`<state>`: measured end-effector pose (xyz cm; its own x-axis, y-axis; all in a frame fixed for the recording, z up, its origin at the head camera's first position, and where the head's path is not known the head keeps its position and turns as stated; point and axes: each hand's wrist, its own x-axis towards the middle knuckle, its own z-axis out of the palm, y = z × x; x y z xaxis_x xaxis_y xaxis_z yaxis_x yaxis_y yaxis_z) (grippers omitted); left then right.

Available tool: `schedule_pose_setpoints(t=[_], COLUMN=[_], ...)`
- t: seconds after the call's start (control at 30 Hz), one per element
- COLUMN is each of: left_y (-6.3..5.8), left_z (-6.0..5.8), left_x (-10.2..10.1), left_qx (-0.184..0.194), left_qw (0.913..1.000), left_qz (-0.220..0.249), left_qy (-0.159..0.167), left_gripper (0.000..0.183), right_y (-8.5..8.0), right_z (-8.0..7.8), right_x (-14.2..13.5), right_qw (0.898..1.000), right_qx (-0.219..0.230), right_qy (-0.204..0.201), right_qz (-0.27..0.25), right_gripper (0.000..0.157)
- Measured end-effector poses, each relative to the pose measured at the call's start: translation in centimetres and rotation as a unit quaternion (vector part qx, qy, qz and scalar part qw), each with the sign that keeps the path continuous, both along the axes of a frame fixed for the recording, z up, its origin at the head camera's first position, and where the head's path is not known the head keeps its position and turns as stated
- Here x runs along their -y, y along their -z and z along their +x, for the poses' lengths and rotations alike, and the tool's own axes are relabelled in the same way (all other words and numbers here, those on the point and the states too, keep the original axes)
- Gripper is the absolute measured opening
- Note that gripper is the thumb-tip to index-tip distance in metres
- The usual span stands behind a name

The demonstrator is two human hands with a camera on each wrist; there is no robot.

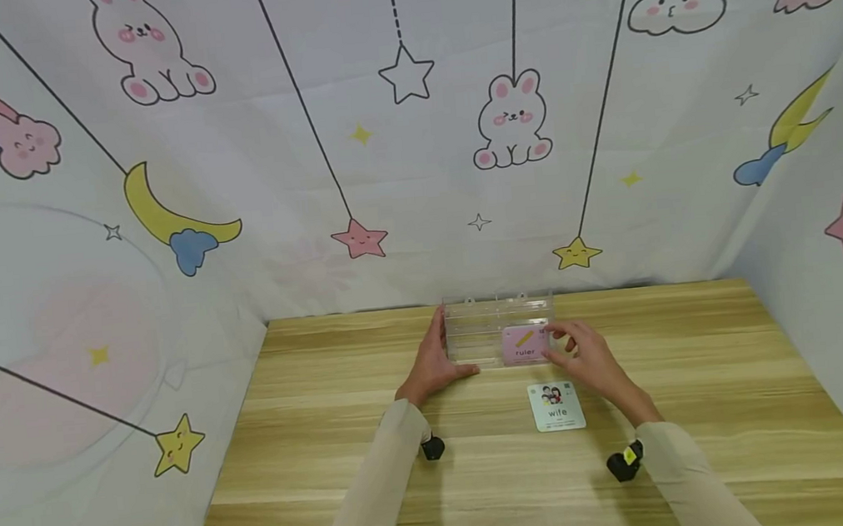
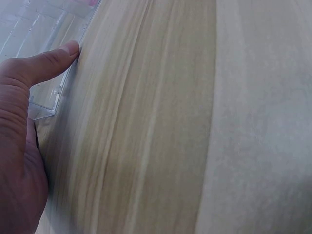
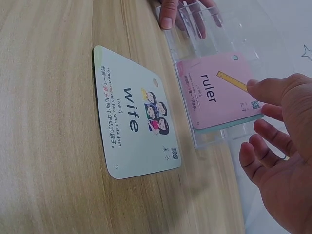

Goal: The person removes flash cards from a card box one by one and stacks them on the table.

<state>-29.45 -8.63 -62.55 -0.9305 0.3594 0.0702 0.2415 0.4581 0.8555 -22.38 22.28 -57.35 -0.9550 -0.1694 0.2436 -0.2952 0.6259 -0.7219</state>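
My left hand [image 1: 433,364] grips the clear rack [image 1: 473,335]; in its right half, my right hand [image 1: 586,359] pinches the ruler card [image 1: 523,346]. The wife card [image 1: 557,408] lies before the rack.

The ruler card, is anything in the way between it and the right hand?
Nothing visible is in the way: the right hand is right at the edge of the ruler card. The wife card lies nearer the person, and the left hand is at the clear rack's other end.
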Motion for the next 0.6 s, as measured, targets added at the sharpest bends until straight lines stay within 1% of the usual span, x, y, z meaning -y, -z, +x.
schedule_pose_setpoints(t=[0.13, 0.27, 0.37, 0.53, 0.6], left_y=[-0.06, -0.05, 0.05, 0.38, 0.47], left_z=[-0.03, -0.09, -0.15, -0.25, -0.29], left_x=[0.02, 0.03, 0.07, 0.11, 0.1], left_qx=[0.003, 0.003, -0.001, -0.012, -0.014], left_qw=[1.0, 1.0, 1.0, 0.9999, 0.9999], left_qz=[-0.001, -0.002, -0.002, -0.005, -0.008], left_qy=[0.0, 0.002, 0.003, 0.006, 0.005], left_gripper=[0.137, 0.137, 0.138, 0.139, 0.139], right_y=[-0.06, 0.01, 0.19, 0.63, 0.81], right_z=[-0.05, -0.06, -0.02, 0.2, 0.23], right_x=[0.01, 0.06, 0.15, 0.41, 0.5], right_qw=[1.0, 1.0, 0.999, 0.996, 0.996], right_qx=[0.01, 0.01, 0.012, 0.026, 0.029], right_qy=[0.002, 0.002, -0.001, -0.011, -0.013], right_qz=[-0.001, -0.008, -0.032, -0.08, -0.083], right_gripper=[0.04, 0.038, 0.035, 0.035, 0.029])
